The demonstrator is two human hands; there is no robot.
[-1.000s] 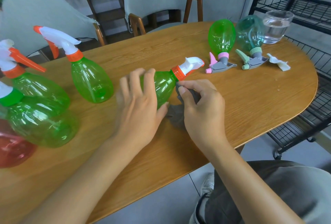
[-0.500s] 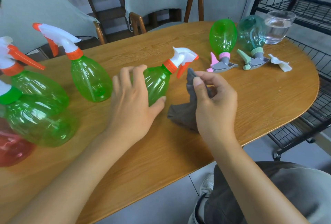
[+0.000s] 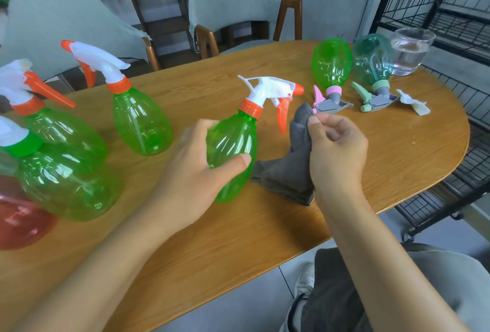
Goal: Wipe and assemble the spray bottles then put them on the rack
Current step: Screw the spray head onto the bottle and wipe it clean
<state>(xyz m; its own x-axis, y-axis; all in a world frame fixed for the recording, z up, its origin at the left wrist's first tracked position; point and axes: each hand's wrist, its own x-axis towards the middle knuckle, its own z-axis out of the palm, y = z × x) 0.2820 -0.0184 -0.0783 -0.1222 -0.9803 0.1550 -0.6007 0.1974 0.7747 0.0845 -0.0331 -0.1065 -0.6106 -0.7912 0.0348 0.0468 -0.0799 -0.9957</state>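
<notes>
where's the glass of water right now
The glass of water stands at the table's far right corner in the head view, just right of the teal bottle, beside the black rack.

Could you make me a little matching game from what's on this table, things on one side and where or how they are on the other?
Things:
1. grey cloth
2. glass of water
3. green bottle with orange collar
4. bottle with pink collar

States:
A. gripped by the left hand
B. lying with its sprayer toward the person
C. pinched by the right hand
D. at the table's far right end

Pairs: 1-C, 2-D, 3-A, 4-B
</notes>
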